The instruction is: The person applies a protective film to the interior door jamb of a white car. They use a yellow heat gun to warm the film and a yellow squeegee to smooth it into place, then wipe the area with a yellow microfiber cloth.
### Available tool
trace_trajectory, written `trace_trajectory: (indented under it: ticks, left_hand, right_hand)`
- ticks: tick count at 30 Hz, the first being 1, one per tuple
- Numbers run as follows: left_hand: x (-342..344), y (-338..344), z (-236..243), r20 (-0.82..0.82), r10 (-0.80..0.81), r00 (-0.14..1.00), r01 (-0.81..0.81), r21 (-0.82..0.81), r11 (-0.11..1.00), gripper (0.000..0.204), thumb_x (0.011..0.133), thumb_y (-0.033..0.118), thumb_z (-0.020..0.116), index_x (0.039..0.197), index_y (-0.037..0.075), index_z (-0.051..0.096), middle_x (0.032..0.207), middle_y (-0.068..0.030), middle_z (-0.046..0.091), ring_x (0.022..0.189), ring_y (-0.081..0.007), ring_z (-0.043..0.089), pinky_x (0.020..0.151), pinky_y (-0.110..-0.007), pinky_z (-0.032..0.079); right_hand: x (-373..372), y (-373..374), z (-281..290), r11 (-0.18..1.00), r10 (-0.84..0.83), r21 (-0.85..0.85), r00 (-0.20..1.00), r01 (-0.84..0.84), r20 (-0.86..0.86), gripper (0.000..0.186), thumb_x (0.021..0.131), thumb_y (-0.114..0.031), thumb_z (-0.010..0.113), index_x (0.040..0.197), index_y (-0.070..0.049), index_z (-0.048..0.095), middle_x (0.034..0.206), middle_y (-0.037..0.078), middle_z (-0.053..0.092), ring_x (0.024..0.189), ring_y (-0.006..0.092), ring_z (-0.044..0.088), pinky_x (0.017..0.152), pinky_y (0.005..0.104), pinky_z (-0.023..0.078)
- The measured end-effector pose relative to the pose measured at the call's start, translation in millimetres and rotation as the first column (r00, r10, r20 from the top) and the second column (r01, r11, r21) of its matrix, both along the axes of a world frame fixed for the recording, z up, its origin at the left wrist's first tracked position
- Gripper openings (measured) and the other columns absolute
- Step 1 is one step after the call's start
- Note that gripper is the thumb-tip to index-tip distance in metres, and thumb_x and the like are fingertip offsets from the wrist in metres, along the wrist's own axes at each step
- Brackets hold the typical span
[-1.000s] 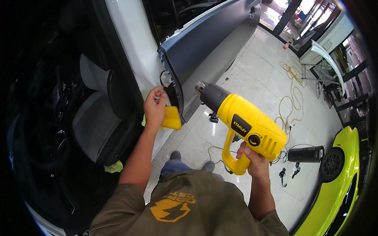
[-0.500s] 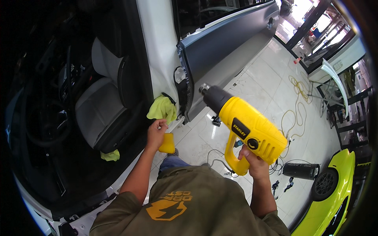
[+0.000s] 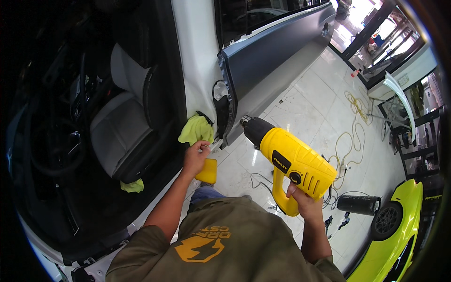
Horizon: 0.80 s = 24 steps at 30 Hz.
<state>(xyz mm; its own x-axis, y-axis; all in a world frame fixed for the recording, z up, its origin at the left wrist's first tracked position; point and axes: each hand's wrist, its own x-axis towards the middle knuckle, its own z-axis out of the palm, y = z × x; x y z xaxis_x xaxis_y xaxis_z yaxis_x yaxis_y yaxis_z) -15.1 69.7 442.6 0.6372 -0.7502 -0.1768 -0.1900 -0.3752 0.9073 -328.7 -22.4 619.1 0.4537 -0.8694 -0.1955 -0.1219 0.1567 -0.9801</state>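
Note:
My right hand (image 3: 306, 201) is wrapped round the rear of a yellow and black heat gun (image 3: 300, 162). Its metal nozzle points up and left toward the edge of the open car door (image 3: 277, 61). By the door pillar, my left hand (image 3: 195, 158) is closed, with thumb and fingertips together. From beneath that hand sticks a flat yellow squeegee (image 3: 206, 172), apparently held by fingers hidden from view. A lime-green cloth (image 3: 196, 129) lies bunched against the white pillar (image 3: 195, 56), just beyond my left fingertips; whether they touch it I cannot tell.
On the left is the car's interior with a grey seat (image 3: 122, 122) and another green cloth (image 3: 132, 186) below it. Cables (image 3: 350, 136) trail over the tiled floor near a black cylinder (image 3: 359, 205). A lime-green car (image 3: 399, 235) stands at lower right.
The heat gun has dropped slightly, its nozzle now lower. My left hand and the yellow squeegee have shifted a little to the right, and the whole view has moved slightly too.

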Motion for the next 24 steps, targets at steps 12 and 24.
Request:
trace_trajectory:
  ticks: [12,24]
  left_hand:
    - [4,2,-25,-0.042,-0.052,0.998,0.049,-0.071,0.996,0.021,0.085,0.014,0.066,0.104,0.003,0.067,0.078,-0.0049,0.063,0.074,-0.0150,0.061,0.072,-0.029,0.049]
    - [11,11,-24,-0.011,-0.101,0.995,0.101,-0.040,0.994,0.020,0.086,0.014,0.063,0.102,0.002,0.066,0.080,-0.0063,0.065,0.076,-0.0158,0.063,0.072,-0.030,0.050]
  right_hand:
    - [8,8,6,0.999,-0.050,-0.018,0.998,0.049,-0.041,0.023,0.080,0.001,0.069,0.102,-0.002,0.062,0.087,0.005,0.065,0.076,0.0139,0.064,0.070,0.0278,0.052]
    - [19,14,20,0.999,-0.033,-0.032,0.998,0.031,-0.055,0.023,0.083,-0.002,0.068,0.105,-0.004,0.061,0.086,0.004,0.065,0.079,0.0136,0.063,0.071,0.0285,0.052]
